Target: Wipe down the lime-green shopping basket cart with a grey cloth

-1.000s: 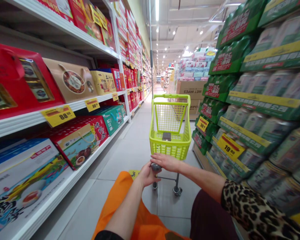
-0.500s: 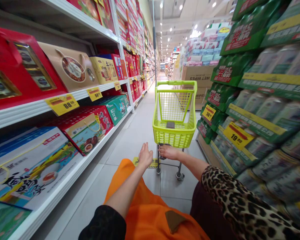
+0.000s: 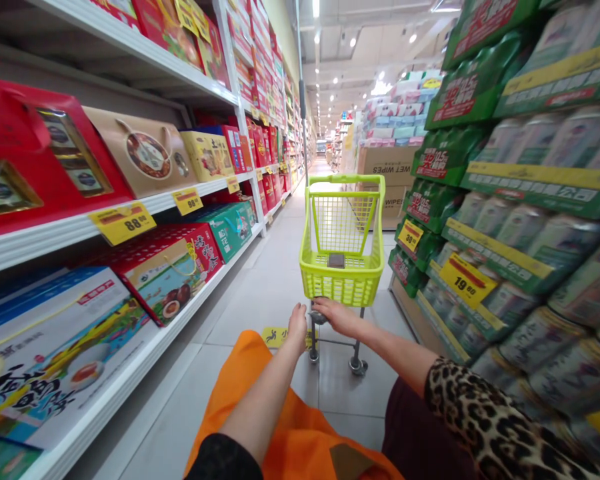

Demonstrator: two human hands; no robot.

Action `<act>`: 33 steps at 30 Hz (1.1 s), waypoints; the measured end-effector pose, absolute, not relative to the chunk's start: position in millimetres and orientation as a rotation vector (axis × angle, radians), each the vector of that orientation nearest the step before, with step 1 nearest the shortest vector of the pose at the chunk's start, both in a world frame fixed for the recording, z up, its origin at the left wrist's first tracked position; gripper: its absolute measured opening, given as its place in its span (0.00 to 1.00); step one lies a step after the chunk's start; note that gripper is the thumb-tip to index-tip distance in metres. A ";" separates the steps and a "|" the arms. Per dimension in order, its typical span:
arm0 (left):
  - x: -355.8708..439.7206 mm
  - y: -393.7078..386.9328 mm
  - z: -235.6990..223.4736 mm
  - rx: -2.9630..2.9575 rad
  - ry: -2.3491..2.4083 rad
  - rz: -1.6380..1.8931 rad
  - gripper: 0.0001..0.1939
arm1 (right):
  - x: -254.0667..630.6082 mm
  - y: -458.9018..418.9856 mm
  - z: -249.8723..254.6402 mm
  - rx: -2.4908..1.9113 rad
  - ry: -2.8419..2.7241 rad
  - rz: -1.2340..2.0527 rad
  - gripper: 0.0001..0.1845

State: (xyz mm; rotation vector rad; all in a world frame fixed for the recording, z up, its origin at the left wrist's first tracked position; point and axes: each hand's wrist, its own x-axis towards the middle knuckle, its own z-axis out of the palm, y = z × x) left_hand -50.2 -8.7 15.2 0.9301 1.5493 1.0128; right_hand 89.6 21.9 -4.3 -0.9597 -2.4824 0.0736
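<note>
My right hand (image 3: pixel 336 318) is curled over a small dark grey object (image 3: pixel 319 318), whose kind I cannot make out. My left hand (image 3: pixel 298 327) is just to the left of it, turned edge-on with fingers pointing forward and nothing visible in them. Only a narrow gap parts the two hands. Directly ahead stands a lime-green shopping cart (image 3: pixel 342 291) on grey legs with wheels. A small dark brown square (image 3: pixel 337 260) shows in its basket. Both hands are in front of the cart's near side, below the basket.
Shelves (image 3: pixel 190 303) of gift boxes with yellow price tags line the left side. At right rise stacks of canned drinks (image 3: pixel 520 227) in green packs. Wet-wipes cartons (image 3: pixel 385 167) stand farther ahead. A yellow floor sign (image 3: pixel 275 337) lies on the tiles beside my orange garment (image 3: pixel 300 427).
My left hand has come closer to my right hand and the dark object. The view has tilted up slightly, so the cart appears lower and a little farther left.
</note>
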 end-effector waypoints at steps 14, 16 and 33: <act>-7.4 -19.6 40.6 0.297 0.799 1.220 0.13 | 103.8 -31.4 25.1 -1.020 -2.123 -0.078 0.32; -7.6 -24.4 40.5 0.305 0.779 1.146 0.12 | 104.4 -31.4 17.2 -1.082 -2.073 0.068 0.37; -39.1 -18.7 41.2 1.115 1.458 0.833 0.21 | 127.8 10.0 77.0 -0.779 -2.468 -0.490 0.18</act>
